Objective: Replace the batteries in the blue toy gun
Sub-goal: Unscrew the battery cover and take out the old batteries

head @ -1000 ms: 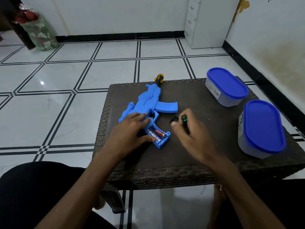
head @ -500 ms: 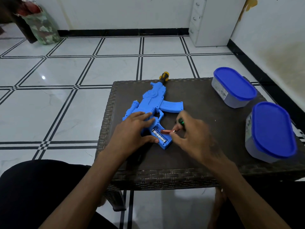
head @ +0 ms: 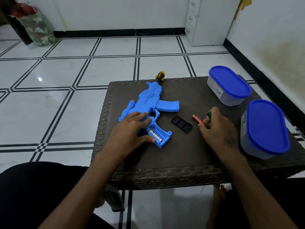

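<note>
Blue toy gun (head: 149,105), lying flat left of centre on the table (head: 181,154), grip compartment open, one white battery (head: 154,134) showing unreadable print: my left hand (head: 130,134) is pressing it spread, my right hand (head: 217,129) pinching a red battery (head: 197,119).

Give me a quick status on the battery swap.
Left hand steadies blue toy gun. Right hand pinches red battery. One battery left in bay. Nothing blocking.

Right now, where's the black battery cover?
Head view: the cover lies flat on the table, between the gun's grip and the red battery pinched in the right hand.
</note>
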Demonstrator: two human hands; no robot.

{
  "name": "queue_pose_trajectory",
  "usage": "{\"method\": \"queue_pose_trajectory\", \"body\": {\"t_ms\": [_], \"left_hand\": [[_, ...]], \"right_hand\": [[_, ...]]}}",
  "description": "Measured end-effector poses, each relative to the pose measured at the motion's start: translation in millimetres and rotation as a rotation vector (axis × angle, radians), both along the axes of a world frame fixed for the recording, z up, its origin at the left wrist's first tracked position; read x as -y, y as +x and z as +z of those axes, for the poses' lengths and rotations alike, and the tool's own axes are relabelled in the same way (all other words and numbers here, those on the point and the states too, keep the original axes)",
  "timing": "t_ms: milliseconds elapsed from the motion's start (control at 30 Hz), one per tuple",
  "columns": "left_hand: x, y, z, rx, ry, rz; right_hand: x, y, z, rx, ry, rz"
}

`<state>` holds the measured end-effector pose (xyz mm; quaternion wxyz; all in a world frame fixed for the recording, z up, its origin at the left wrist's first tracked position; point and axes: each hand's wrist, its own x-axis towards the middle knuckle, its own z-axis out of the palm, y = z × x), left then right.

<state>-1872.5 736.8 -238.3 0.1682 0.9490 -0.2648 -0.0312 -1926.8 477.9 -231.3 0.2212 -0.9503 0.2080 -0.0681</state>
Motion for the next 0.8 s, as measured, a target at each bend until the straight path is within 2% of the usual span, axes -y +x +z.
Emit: {"method": "queue_pose_trajectory", "body": {"t_ms": [100, 200, 267, 400, 500, 600, 800], "left_hand": [[0.5, -1.2, 1.2, -0.008, -0.014, -0.006], [0.5, -0.8, 3.3, -0.033, -0.004, -0.026], [0.8, -0.5, 4.6, -0.044, 0.035, -0.046], [2.6, -0.9, 8.7, -0.064, 0.102, -0.038], [3.5, -1.7, 10.6, -0.057, 0.126, -0.039], [3.4, -2.6, 11.1, -0.047, 0.136, -0.04], [3.1, -3.2, 12.2, -0.041, 0.161, -0.042]], "right_hand": [[-6.5, -4.0, 11.9, -0.027, -0.064, 0.027], [-14.4, -9.2, 27.5, 0.18, -0.067, 0.141], [-22.3, -11.1, 38.4, 0.317, 0.164, 0.257], [-50.1, -11.8, 48.9, 0.483, 0.813, 0.464], [-67.2, -7.6, 32.6, 0.509, 1.023, 0.502], [-73.6, -4.3, 16.6, 0.522, 1.068, 0.474], [-75.1, -2.1, 12.7, 0.543, 0.984, 0.466]]}}
